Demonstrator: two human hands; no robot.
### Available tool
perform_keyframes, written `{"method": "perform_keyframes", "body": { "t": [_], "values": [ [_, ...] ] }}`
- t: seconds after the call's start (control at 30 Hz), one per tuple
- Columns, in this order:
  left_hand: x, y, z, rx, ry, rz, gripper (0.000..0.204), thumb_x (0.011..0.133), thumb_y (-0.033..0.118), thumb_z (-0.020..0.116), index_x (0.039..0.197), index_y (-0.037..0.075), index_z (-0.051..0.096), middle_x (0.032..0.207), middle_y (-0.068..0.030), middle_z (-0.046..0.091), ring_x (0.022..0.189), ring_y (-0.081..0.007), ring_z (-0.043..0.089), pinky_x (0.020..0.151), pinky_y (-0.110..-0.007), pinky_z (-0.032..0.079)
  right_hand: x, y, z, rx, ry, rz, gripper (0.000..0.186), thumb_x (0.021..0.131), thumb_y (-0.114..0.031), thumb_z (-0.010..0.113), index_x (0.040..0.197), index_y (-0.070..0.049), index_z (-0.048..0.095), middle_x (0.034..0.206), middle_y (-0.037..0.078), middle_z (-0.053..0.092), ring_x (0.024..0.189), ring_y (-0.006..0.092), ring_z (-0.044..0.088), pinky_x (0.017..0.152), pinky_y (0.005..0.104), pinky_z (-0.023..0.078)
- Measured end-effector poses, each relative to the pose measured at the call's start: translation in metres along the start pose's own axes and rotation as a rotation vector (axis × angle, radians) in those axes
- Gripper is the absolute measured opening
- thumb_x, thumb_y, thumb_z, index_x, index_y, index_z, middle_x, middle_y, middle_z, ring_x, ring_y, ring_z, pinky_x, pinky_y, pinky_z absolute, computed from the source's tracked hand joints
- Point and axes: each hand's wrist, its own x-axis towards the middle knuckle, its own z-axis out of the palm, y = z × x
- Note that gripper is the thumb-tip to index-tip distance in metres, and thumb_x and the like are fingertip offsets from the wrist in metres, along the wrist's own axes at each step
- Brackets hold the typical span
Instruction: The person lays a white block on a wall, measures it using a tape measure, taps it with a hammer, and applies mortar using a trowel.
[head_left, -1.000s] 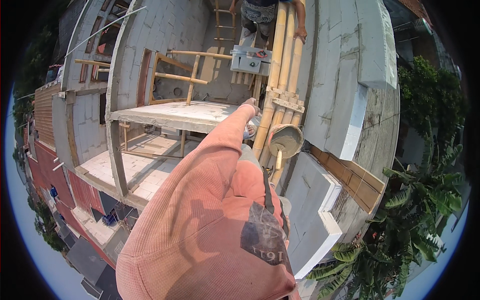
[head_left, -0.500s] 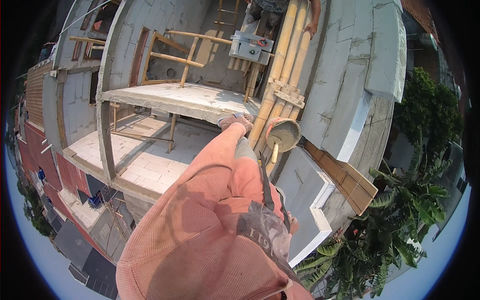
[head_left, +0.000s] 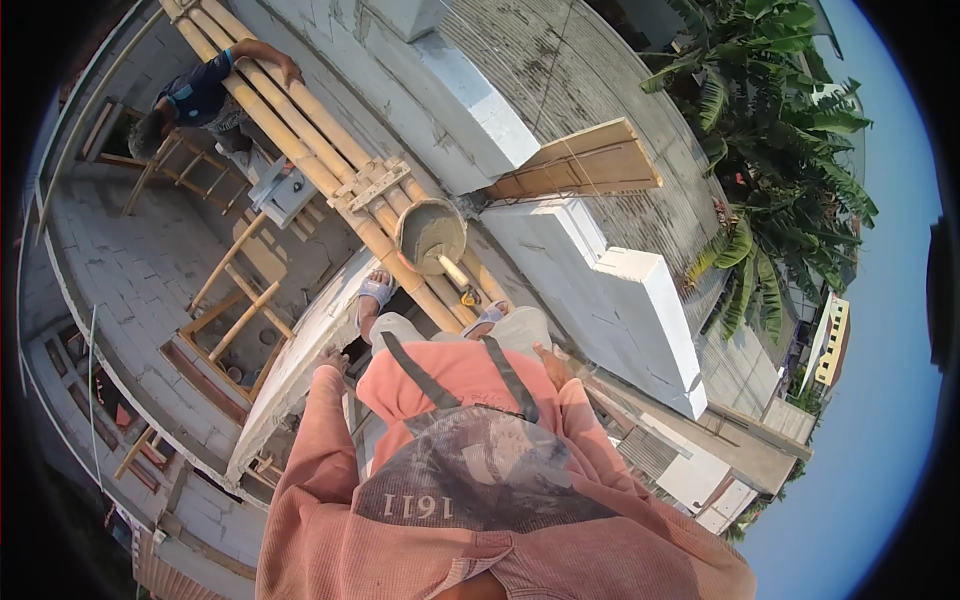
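My left hand (head_left: 332, 358) is beside the rough concrete edge of a wall (head_left: 300, 385), fingers apart and nothing seen in them. It seems to rest against that edge. My right hand (head_left: 552, 368) lies by my right thigh, fingers stretched and holding nothing visible. In front of my knees a bucket (head_left: 408, 240) of wet grey mortar (head_left: 438, 236) sits by the bamboo poles (head_left: 300, 150). A pale handle (head_left: 453, 270) sticks out over its rim; the tool's head is hidden. My sandalled feet (head_left: 377, 288) are at the near end of the poles.
At the upper left another person (head_left: 205, 95) leans over the poles with an arm across them. Below them is a grey worktable (head_left: 282, 190). A stepped white block wall (head_left: 640, 290) runs on the right, beside a corrugated roof (head_left: 550, 70). A deep drop opens at left.
My view has swung to the right. My left hand has drawn back from the wall top near the poles toward my side. The other person has come more into view; the bucket stays by the poles.
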Motion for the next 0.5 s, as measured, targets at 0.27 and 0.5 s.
{"method": "perform_keyframes", "body": {
  "t": [0.27,0.5],
  "values": [
    [-0.04,0.054,0.097,0.203,-0.383,0.229,0.054,0.092,0.025,0.059,0.143,0.01,0.047,0.147,-0.0151,0.047,0.119,-0.0305,0.056,0.096,-0.042,0.047,0.064,0.057,0.001,0.178,-0.093,0.039,0.088,0.086,-0.068,0.058,0.14,0.002,0.052,0.148,0.026,0.045,0.139,0.038,0.041,0.114,0.037,0.031],
    [-0.027,0.108,0.156,0.356,-0.488,0.659,0.06,0.09,0.031,0.063,0.144,0.009,0.046,0.15,-0.0128,0.044,0.131,-0.0328,0.046,0.108,-0.043,0.037,0.011,0.006,-0.011,0.32,-0.063,0.037,0.102,0.083,-0.064,0.067,0.147,0.01,0.037,0.147,0.023,0.047,0.135,0.0283,0.046,0.113,0.0356,0.033]
  ]
}}
